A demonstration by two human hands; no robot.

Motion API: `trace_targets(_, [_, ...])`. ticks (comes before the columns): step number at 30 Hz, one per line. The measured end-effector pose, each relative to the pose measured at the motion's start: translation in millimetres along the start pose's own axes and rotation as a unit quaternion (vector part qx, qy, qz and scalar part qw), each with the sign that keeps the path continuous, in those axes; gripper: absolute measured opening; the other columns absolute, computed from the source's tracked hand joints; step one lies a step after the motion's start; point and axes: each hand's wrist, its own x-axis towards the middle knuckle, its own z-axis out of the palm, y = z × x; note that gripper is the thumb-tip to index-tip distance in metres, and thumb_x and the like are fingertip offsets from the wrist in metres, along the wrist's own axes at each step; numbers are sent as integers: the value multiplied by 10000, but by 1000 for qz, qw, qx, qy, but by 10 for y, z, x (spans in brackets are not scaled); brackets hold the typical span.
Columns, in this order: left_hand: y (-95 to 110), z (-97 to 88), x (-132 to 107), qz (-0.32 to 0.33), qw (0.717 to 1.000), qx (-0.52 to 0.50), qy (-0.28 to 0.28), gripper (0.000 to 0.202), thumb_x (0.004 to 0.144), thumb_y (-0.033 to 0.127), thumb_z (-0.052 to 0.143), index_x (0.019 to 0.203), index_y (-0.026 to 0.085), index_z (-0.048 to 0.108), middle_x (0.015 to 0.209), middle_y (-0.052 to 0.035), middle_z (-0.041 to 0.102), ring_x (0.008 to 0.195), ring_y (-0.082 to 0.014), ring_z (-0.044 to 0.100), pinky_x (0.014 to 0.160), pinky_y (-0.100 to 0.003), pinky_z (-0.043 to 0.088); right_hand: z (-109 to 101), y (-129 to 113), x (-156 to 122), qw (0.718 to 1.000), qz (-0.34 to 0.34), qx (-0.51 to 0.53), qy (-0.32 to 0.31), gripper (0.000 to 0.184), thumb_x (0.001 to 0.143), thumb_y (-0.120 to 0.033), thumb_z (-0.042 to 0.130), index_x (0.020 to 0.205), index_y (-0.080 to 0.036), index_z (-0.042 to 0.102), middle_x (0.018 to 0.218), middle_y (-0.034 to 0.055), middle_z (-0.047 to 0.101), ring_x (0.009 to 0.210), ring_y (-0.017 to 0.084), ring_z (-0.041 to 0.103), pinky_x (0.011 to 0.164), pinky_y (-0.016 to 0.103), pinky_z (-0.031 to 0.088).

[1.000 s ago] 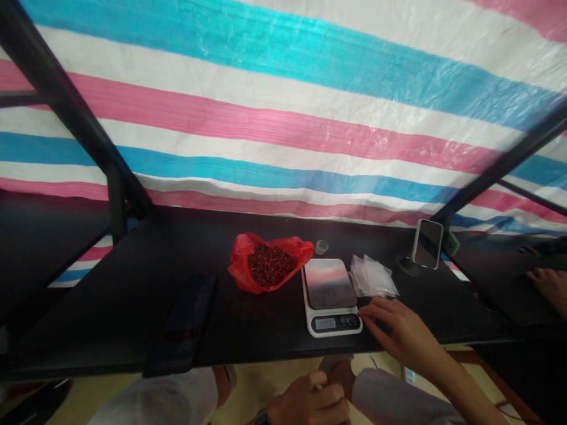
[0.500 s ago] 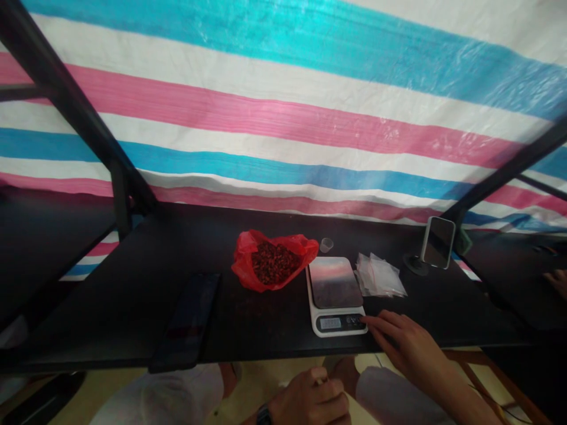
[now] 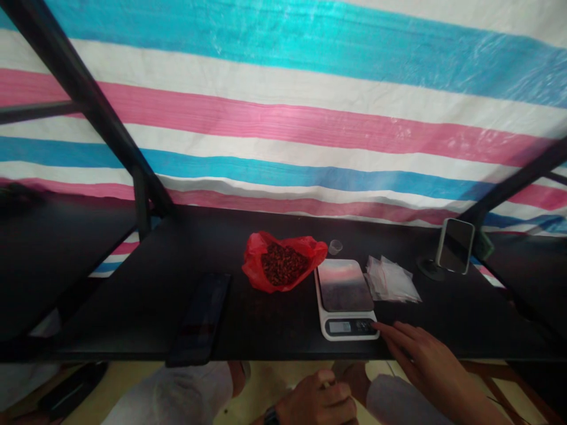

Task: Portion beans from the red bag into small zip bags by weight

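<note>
A white kitchen scale [image 3: 346,298] with a shiny steel plate stands on the black table [image 3: 133,307]. My right hand [image 3: 420,360] reaches to its front right corner, fingers stretched out, a fingertip at the buttons beside the display. My left hand [image 3: 321,401] rests below the table edge near my knee, its fingers curled in a loose fist with nothing visible in it. Just left of the scale lies an opened red plastic bag [image 3: 283,265] full of dark reddish dried bits. A heap of small clear plastic bags [image 3: 392,280] lies to the right of the scale.
A tiny clear cup [image 3: 335,247] stands behind the scale. A phone on a stand [image 3: 454,254] is at the far right, and a dark phone [image 3: 199,319] lies flat near the front edge on the left. Black frame bars slope up both sides before a striped tarpaulin.
The view has shifted, so everything sits further right and lower. My right hand has drawn back slightly, fingertip still at the scale's buttons. Another person's hand at the right edge has left the view.
</note>
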Motion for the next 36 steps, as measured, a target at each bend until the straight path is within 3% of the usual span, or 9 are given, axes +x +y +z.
trace_targets(4, [-52,-80,39,1,995,-57,79,231,904,277,866,801,238,663,755,101,682,825,-79,625,721,-282,419,26,19,-39,998,31,30,-45,443,1037,-195,432,1279,-259,799,1015,111,842,861,280,834,741,370,695])
trace_targets(11, [-53,-158,53,-9,994,-73,79,139,957,237,803,862,240,700,778,89,679,886,-92,642,767,-297,429,45,19,-98,977,105,146,-112,455,1032,-223,454,1380,-270,744,1139,94,831,956,275,829,807,371,688])
trace_targets(15, [-29,-46,-1,-6,996,-67,63,152,965,254,799,859,240,690,780,97,689,874,-81,634,765,-277,438,68,8,-105,973,110,174,-103,487,1002,-191,456,1401,-262,726,1127,79,834,883,265,835,727,342,686])
trace_targets(19, [-25,104,-24,-7,995,-64,80,239,949,290,821,802,206,653,737,103,664,811,-58,615,736,-242,430,78,-26,-105,973,115,180,-85,480,1009,-171,428,1358,-246,749,1118,78,834,875,250,837,779,314,682])
trace_targets(24, [-15,92,-2,-30,993,-82,81,257,957,253,799,783,197,617,706,99,645,792,-70,606,777,-249,426,95,-63,-128,978,101,161,-82,497,980,-136,424,1352,-212,745,1143,105,825,868,252,837,777,315,683])
trace_targets(29, [2,33,-14,-21,995,-84,55,215,939,246,821,821,220,643,744,105,653,834,-89,626,783,-284,422,108,-75,-96,982,103,120,-105,523,960,-105,421,1366,-206,733,987,79,849,734,240,826,604,284,652])
trace_targets(32, [28,32,-1,6,996,-82,30,185,941,260,822,837,248,670,757,108,654,866,-98,626,794,-292,430,78,-84,-58,982,105,97,-119,534,951,-95,433,1369,-237,735,909,58,848,698,234,816,577,268,618])
trace_targets(36, [88,49,55,-4,994,-94,60,234,953,264,810,794,226,642,731,109,660,821,-81,612,821,-270,445,37,-102,-47,980,102,107,-134,523,981,-132,429,1428,-175,696,855,80,837,682,242,807,589,274,598])
